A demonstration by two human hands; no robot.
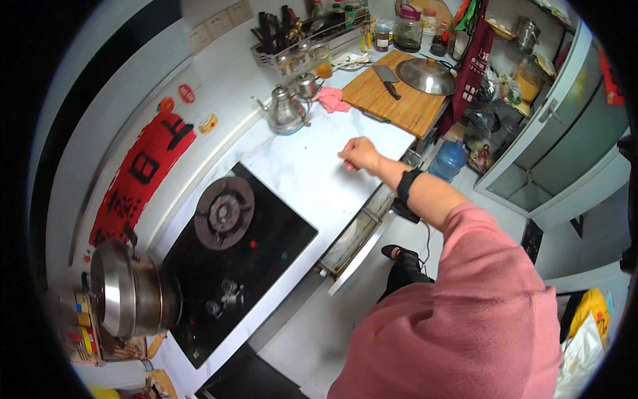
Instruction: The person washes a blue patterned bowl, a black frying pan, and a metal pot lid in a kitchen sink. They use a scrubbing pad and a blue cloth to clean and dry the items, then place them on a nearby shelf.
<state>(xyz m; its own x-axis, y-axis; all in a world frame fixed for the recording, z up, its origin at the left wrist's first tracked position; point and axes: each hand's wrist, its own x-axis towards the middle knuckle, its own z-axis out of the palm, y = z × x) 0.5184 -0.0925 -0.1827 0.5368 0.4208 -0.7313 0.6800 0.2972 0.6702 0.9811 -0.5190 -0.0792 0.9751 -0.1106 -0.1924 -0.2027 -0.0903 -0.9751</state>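
Observation:
My right hand (360,154) is over the white marbled countertop (284,159), its fingers curled in and nothing visible between them. Below it, at the counter's front edge, a pulled-out drawer (356,259) shows a wire rack and pale dishes. A gooseneck metal kettle (285,112) and a pink cloth (333,99) sit beyond the hand. To the right of these, a wooden cutting board (366,97) carries a cleaver (387,81) and a domed metal lid (427,75). My left hand is out of view.
A black gas cooktop (269,219) lies to the left, with a large lidded metal pot (134,294) on it. Knives and utensils fill a wall rack (279,50). A blue water jug (448,160) stands on the floor beside an open glass-panelled door (553,134).

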